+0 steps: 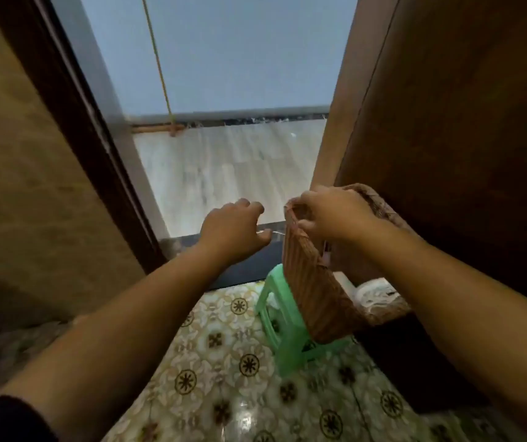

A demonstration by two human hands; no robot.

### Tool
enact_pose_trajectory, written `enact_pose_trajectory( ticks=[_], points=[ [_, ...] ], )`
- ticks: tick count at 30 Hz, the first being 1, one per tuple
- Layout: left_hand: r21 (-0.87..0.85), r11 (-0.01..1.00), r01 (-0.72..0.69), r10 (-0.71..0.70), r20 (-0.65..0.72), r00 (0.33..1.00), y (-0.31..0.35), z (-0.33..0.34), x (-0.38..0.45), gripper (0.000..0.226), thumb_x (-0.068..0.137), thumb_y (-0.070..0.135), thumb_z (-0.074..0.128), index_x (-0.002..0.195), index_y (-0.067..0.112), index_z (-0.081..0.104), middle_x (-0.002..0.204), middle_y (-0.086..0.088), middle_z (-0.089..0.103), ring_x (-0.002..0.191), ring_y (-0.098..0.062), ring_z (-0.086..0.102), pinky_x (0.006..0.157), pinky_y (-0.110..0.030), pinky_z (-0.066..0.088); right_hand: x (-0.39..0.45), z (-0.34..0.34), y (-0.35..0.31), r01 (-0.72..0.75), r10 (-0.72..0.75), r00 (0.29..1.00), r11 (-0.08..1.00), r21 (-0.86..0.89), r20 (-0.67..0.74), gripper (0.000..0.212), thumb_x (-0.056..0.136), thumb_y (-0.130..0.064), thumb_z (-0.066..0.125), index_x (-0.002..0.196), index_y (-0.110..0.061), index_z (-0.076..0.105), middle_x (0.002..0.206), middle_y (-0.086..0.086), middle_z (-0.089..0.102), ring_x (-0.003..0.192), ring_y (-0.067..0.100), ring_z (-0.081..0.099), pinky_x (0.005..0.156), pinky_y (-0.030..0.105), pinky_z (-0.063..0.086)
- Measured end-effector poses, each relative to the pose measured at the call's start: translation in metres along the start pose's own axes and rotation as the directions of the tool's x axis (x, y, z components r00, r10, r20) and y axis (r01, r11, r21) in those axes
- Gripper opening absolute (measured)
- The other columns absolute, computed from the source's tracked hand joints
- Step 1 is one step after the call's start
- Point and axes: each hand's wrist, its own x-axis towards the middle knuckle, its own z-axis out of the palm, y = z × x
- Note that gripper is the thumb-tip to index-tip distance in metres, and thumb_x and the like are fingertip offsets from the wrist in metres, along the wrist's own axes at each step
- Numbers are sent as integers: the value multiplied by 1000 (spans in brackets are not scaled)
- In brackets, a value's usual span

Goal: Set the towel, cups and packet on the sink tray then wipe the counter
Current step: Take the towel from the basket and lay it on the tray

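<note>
Head view: both bare forearms reach forward over a patterned tile floor toward a doorway; the picture is somewhat blurred.
Landmark: a woven basket (313,282) sits on a green plastic stool (283,327); every place below is given from this basket.
Right hand (329,215): its grip is closed on the basket's far rim, fingers curled over the edge and thumb pinching from the near side, probably to steady or tilt the basket while the inside is looked over.
Left hand (233,231): just to the left of the basket and not touching it, its grip loosely apart and holding nothing, likely kept free to take whatever comes out.
Contents: something pale and round (375,295) lies inside the basket at its near end; too blurred to say whether it is a towel, cup or packet.
Task's things: no towel, cups or packet can be identified, and no sink tray or desk is in view.
Surroundings: a brown wooden panel (447,122) stands right of the basket; beyond it lies a pale floor (224,173) past a dark threshold.
Stage: seemingly the gathering step, with placing and wiping not yet done.
</note>
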Motion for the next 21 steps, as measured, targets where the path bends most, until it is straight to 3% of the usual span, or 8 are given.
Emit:
enact_pose_trajectory(
  ticks=[4, 9, 16, 21],
  points=[
    [-40, 997, -61, 63, 57, 996, 48, 37, 36, 51, 84, 56, 52, 121, 22, 59, 112, -8, 64, 99, -32, 62, 78, -42, 49, -11, 27, 62, -120, 119, 992, 992, 26, 37, 48, 85, -49, 58, 128, -27, 53, 124, 5, 59, 111, 29, 56, 88, 47, 46],
    [-48, 998, -40, 40, 8, 999, 72, 99, 75, 43, 86, 55, 51, 111, 21, 59, 102, -6, 62, 90, -29, 62, 71, -40, 49, 0, 73, 121, -187, 179, 973, 982, 39, 148, 46, 87, -49, 58, 127, -27, 52, 121, 4, 58, 108, 26, 57, 87, 46, 48],
    [-180, 968, 172, -155, 104, 982, 86, 178, 104, 50, 88, 55, 53, 123, 19, 57, 119, -7, 60, 106, -29, 57, 84, -43, 49, 30, 147, 184, -198, 162, 937, 976, 86, 308, 47, 88, -49, 58, 129, -27, 52, 120, 1, 58, 106, 22, 57, 82, 42, 47],
    [-337, 860, 384, -346, 168, 923, 102, 205, 96, 68, 85, 51, 60, 142, 18, 40, 148, -8, 38, 134, -28, 36, 104, -48, 41, 60, 213, 212, -81, -15, 873, 981, 176, 488, 40, 88, -44, 58, 123, -25, 56, 114, 1, 59, 99, 21, 58, 80, 41, 53]
  ],
)
